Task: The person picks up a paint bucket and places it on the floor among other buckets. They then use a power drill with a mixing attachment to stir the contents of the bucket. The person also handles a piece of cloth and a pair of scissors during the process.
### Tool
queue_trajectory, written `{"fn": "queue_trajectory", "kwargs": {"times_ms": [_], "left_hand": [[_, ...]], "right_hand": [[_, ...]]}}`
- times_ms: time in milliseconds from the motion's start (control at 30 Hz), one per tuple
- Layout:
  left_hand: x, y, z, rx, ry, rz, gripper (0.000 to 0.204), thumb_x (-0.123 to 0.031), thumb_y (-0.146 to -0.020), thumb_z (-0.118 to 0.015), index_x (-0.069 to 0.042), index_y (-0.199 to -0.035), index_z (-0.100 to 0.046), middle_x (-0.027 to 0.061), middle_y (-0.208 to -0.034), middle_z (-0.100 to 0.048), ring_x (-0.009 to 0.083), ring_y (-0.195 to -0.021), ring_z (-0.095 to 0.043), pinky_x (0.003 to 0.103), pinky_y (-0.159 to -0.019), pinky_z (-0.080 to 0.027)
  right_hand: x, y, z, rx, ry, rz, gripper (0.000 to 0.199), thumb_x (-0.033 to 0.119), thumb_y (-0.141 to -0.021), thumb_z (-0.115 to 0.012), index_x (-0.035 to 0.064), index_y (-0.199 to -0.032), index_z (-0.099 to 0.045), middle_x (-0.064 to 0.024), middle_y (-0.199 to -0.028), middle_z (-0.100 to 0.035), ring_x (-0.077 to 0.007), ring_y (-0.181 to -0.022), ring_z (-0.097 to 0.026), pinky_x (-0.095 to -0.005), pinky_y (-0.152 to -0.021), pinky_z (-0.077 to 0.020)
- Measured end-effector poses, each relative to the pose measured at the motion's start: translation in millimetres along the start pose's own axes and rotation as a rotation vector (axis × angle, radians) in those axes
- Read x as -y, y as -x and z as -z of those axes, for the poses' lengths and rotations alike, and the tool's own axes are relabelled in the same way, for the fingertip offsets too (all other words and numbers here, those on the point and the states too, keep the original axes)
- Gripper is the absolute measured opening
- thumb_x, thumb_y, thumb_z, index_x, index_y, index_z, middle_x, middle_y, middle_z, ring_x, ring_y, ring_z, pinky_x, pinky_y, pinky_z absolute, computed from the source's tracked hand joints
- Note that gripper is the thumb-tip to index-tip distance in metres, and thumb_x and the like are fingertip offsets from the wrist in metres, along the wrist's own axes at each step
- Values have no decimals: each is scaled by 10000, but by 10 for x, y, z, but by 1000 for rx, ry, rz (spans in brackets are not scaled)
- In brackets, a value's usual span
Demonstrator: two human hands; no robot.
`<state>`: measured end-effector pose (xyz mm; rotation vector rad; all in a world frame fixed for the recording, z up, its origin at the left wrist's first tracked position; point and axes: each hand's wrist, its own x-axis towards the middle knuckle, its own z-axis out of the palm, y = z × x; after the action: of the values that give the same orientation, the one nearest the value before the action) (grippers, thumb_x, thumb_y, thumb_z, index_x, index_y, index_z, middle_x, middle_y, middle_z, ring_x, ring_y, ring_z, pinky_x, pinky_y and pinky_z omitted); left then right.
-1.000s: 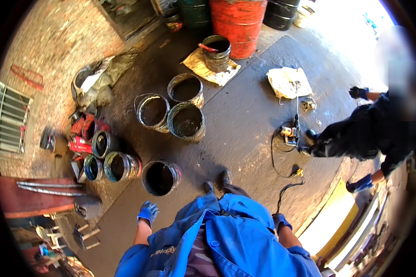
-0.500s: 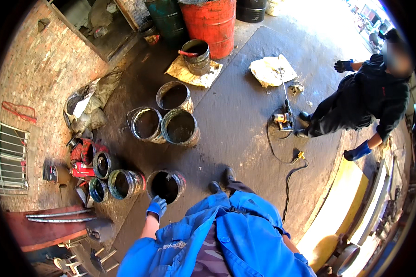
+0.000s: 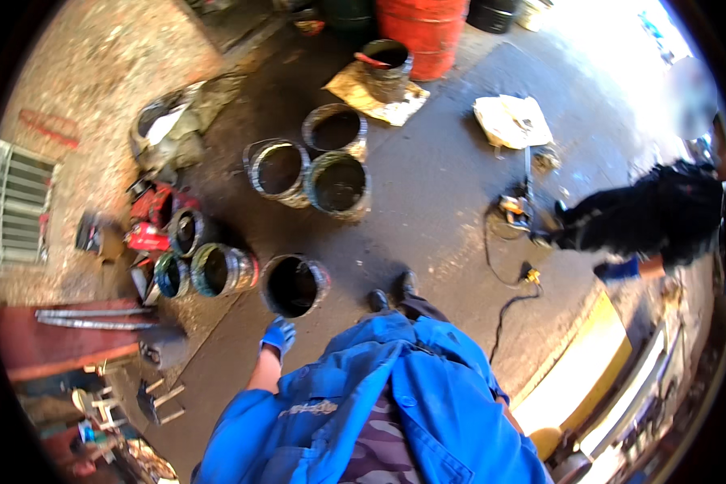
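Note:
My left hand [image 3: 278,335], in a blue glove, hangs beside an open bucket [image 3: 322,295] with a dark inside. Its fingers are loosely stretched out and hold nothing. The hand is just on the near side of the bucket, seemingly apart from it. My right hand is out of sight; only a bit of the right forearm [image 3: 505,405] shows past my blue jacket [image 3: 315,411]. Left of the bucket, a stained bucket [image 3: 238,271] lies tipped among other containers. Farther off, three dark-stained buckets [image 3: 351,211] stand close together.
A red drum [image 3: 419,40] stands at the back, near a bucket [image 3: 387,81] on a flattened sack. To the right lie an orange and black power tool [image 3: 514,211], its cable [image 3: 502,319] and a pale sack [image 3: 512,121]. A co-worker [image 3: 653,214] in dark clothes stands beyond.
My view has tilted and shifted, so the buckets sit higher in the picture. My left hand is a little farther from the near bucket. The co-worker's raised hand no longer shows.

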<state>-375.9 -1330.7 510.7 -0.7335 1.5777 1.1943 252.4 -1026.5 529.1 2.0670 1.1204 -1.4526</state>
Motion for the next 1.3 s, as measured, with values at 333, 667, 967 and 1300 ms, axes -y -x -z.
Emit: {"fn": "queue_trajectory", "kwargs": {"times_ms": [333,667,967,1300], "left_hand": [[201,13,208,32,46,112,327,-414,-1005,-397,-264,-1284,-477,61,-1397,-514,285,-1191,-516,462,-968,-397],[-209,-192,200,38,-32,98,412,-447,-992,-411,-243,-1346,-467,40,-1434,-488,281,-1282,-469,440,-1002,-380],[-435,-127,-16,124,-68,34,419,-435,-1006,-364,-232,-1359,-463,52,-1456,-462,272,-1326,-427,438,-1061,-337],[-457,-218,189,328,-309,-44,376,-406,-997,-331,-265,-1288,-521,-2,-1484,-430,220,-1370,-358,476,-1117,-237]], "right_hand": [[93,47,124,-5,-33,-35,283,314,-841,-656,50,-912,-728,-120,-860,-717,-248,-759,-666,-398,-688,-509],[-52,232,-196,14,-111,-80,283,315,-835,-664,47,-897,-732,-119,-854,-717,-247,-756,-666,-398,-689,-510],[-240,401,-369,2,-170,-126,283,315,-829,-672,44,-884,-735,-117,-848,-717,-246,-754,-665,-398,-691,-511],[-194,446,-494,9,-219,-146,283,315,-824,-680,42,-869,-739,-116,-842,-717,-244,-751,-665,-397,-692,-512]]}}
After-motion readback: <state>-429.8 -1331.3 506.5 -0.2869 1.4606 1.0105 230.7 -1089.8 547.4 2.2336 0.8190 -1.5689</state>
